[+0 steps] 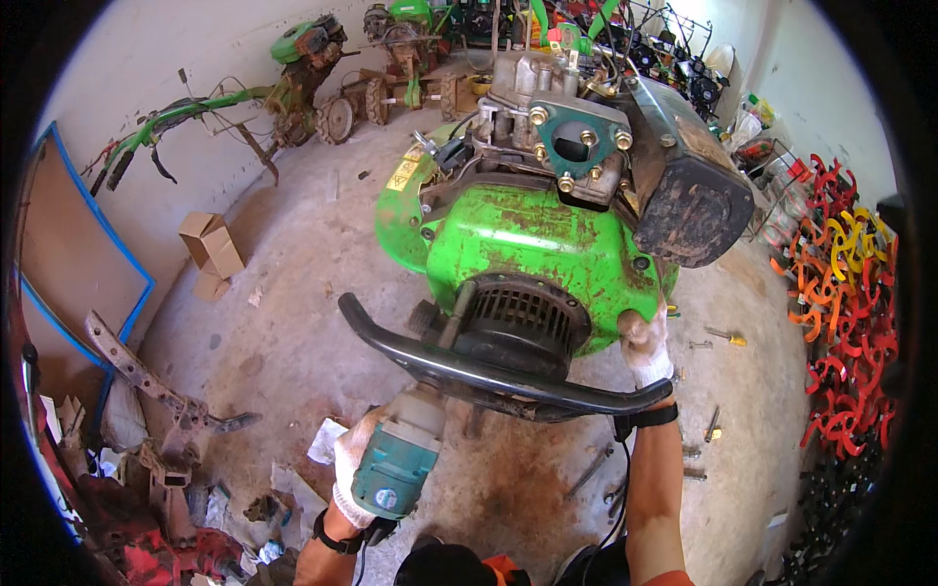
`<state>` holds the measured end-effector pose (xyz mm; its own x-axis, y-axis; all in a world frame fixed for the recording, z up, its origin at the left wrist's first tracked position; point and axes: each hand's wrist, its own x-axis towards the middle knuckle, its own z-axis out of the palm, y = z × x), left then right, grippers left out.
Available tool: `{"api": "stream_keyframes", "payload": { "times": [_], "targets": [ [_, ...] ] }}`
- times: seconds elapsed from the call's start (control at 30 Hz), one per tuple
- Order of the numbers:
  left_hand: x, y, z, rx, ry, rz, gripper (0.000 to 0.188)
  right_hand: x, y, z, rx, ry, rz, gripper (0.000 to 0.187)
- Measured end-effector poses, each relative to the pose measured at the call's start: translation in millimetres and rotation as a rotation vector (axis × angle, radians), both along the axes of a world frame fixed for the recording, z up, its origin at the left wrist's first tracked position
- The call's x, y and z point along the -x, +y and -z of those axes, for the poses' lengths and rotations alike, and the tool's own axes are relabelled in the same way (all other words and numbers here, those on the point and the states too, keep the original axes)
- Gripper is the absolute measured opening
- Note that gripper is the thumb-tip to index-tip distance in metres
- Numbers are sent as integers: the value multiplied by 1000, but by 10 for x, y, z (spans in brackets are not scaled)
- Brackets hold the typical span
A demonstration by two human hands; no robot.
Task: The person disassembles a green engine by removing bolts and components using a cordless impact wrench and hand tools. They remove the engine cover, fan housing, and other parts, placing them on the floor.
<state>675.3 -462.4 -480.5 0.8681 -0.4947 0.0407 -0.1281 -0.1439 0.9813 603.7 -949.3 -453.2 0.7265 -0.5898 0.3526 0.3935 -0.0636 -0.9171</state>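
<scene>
In front of me stands an engine with a green, dirt-stained cover [532,234] and a round black slotted starter housing [528,317]. A curved black bar [508,376] crosses its near side. My gloved left hand [354,459] is closed around a teal corded power driver [396,464] with a grey nose. A metal shaft [457,314] beyond the bar lines up with that nose and reaches the green cover; their junction is hidden. My gloved right hand [647,347] grips the cover's lower right edge, its fingertips partly hidden. On top sits a bolted metal flange with a teal gasket [576,146].
A dark, dirty box-shaped part [694,210] juts from the engine's right. Loose bolts [713,425] lie on the concrete floor. Red, orange and yellow curved blades [845,293] are piled right. A cardboard box [210,244], a rusty bracket [147,371] and green tillers [303,88] stand left.
</scene>
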Motion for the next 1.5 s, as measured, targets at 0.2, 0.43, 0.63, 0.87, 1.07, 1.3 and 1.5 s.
{"api": "stream_keyframes", "payload": {
  "times": [0.2,0.43,0.63,0.87,1.07,1.3,1.5],
  "targets": [
    [69,-44,-166,-157,-154,35,47,-13,8,-5,344,29,179,96],
    [252,-37,-361,385,496,-102,27,-93,-67,90,218,-18,46,85],
    [660,257,251,-3,292,-150,30,-20,-85,133,160,-128,131,35],
    [1029,781,768,-309,-312,-148,25,105,-41,76,-16,-84,33,39],
    [1211,808,1126,76,-100,-39,55,93,-19,-158,-101,-73,-78,87],
    [894,398,1131,-6,-114,-38,57,140,-116,-302,-45,-68,218,91],
    [581,211,912,222,-185,37,64,221,-29,-316,25,-34,303,91]
  ]
}}
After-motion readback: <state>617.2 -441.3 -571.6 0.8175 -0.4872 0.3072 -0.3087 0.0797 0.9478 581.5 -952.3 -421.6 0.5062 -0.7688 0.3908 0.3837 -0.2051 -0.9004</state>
